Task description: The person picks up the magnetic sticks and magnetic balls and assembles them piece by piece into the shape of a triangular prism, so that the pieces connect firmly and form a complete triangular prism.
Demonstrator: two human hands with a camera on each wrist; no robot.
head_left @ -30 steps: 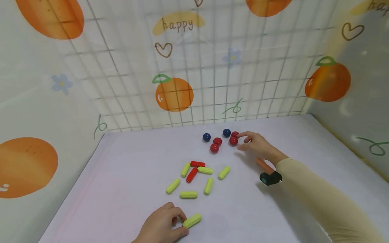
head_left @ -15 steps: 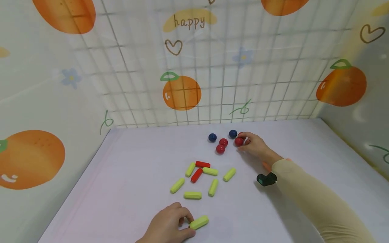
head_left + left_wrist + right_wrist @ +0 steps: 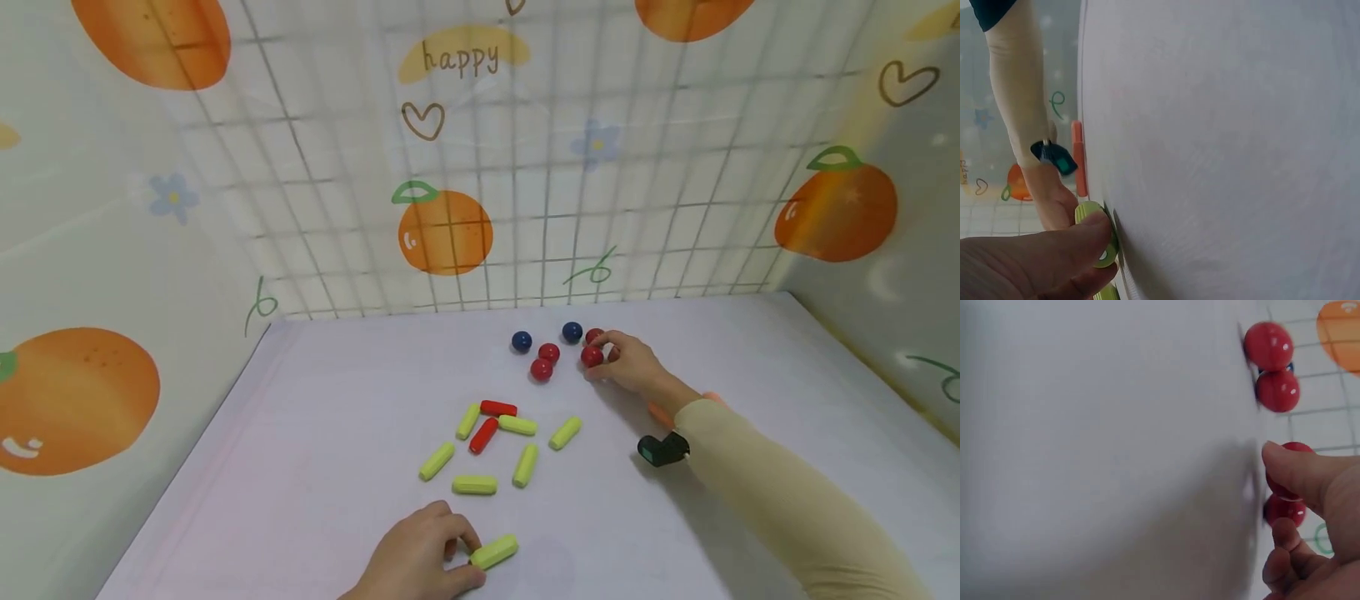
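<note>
My right hand [image 3: 633, 362] pinches a glossy red ball [image 3: 591, 356] between thumb and forefinger at the table's back right; in the right wrist view the thumb covers part of that ball [image 3: 1280, 482]. Just behind it lies another red ball [image 3: 594, 336], partly hidden by the fingers. Near the front edge, my left hand [image 3: 427, 550] grips one end of a yellow-green faceted stick [image 3: 497, 551]. The left wrist view shows the thumb on this stick [image 3: 1082, 215]. Two blue balls [image 3: 522, 342] and a touching pair of red balls [image 3: 542, 370] are left of the right hand.
Several yellow-green sticks [image 3: 474, 485] and two red sticks [image 3: 484, 436] lie scattered mid-table. An orange object [image 3: 1079, 159] is partly hidden behind the right forearm in the head view. A patterned curtain [image 3: 322, 167] encloses the white table [image 3: 337, 433].
My right hand's fingers have closed in on the nearer red ball, which has shifted slightly toward me, away from the ball behind. The left hand keeps its grip on the stick.
</note>
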